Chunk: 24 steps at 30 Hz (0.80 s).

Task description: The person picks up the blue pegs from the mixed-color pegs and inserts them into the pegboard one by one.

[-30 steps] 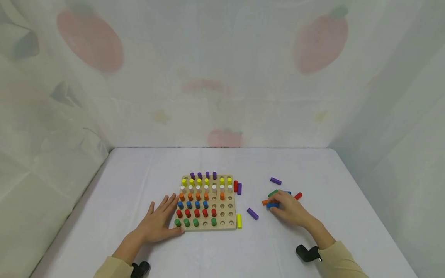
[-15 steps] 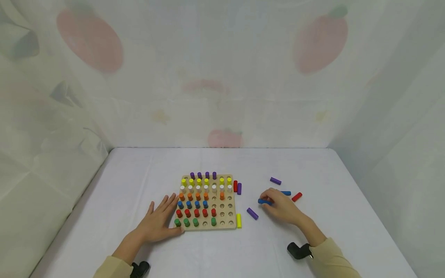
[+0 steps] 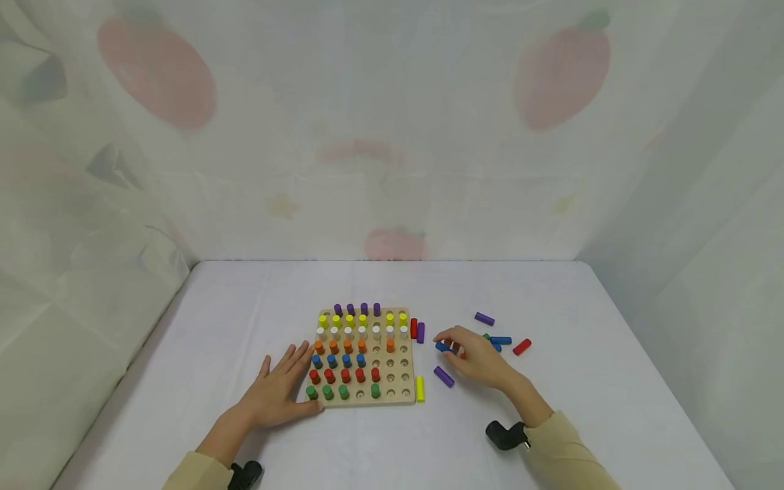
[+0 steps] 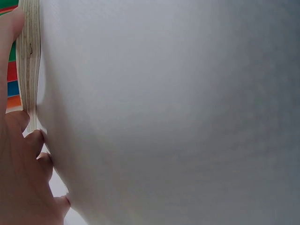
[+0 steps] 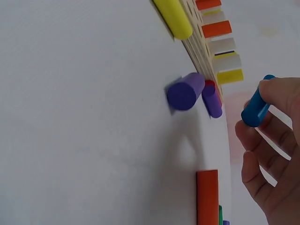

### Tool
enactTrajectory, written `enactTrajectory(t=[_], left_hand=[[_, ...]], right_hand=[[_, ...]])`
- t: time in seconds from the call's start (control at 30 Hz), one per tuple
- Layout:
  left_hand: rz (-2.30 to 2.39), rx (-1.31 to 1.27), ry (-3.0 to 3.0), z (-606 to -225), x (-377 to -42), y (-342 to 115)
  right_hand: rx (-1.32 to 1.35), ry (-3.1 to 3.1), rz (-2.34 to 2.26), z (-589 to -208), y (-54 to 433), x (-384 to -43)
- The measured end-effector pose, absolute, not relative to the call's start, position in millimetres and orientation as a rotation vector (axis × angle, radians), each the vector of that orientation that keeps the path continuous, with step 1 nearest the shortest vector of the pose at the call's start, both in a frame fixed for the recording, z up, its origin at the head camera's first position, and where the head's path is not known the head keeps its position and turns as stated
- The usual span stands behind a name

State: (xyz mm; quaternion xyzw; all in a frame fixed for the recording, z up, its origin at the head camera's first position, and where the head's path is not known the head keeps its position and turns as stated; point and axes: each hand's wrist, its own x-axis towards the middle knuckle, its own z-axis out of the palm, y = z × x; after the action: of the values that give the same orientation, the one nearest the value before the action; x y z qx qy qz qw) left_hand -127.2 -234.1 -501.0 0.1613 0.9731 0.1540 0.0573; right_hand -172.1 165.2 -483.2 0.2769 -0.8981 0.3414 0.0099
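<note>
A wooden pegboard (image 3: 367,403) carries rows of upright coloured pegs, purple at the back and green at the front, with bare holes mostly on its right side. My left hand (image 3: 278,393) rests against the board's left edge, fingers fairly straight and thumb at the front left corner. In the left wrist view, that thumb (image 4: 15,26) touches the board's plywood side. To the right of the board, my right hand (image 3: 480,359) pinches a blue peg (image 5: 255,108) between thumb and fingers, above the table. An orange peg (image 5: 207,197) lies below that hand.
Between board and right hand lie a purple peg (image 3: 444,376) and a yellow peg (image 3: 420,389). A red peg (image 3: 414,328) and another purple peg (image 3: 420,333) lie by the board's right edge. Farther right are another blue peg (image 3: 501,340) and a red peg (image 3: 522,347).
My right hand has moved left towards the board with the blue peg, away from the loose pegs, uncovering some. The left hand stays in place on the board.
</note>
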Motion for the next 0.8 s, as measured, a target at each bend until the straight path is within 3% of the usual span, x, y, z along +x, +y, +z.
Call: enactTrajectory(t=[0.8], left_hand=[[0.469, 0.499, 2.959, -500, -127, -234]], right_hand=[[0.956, -2.771, 1.257, -478, 117, -179]])
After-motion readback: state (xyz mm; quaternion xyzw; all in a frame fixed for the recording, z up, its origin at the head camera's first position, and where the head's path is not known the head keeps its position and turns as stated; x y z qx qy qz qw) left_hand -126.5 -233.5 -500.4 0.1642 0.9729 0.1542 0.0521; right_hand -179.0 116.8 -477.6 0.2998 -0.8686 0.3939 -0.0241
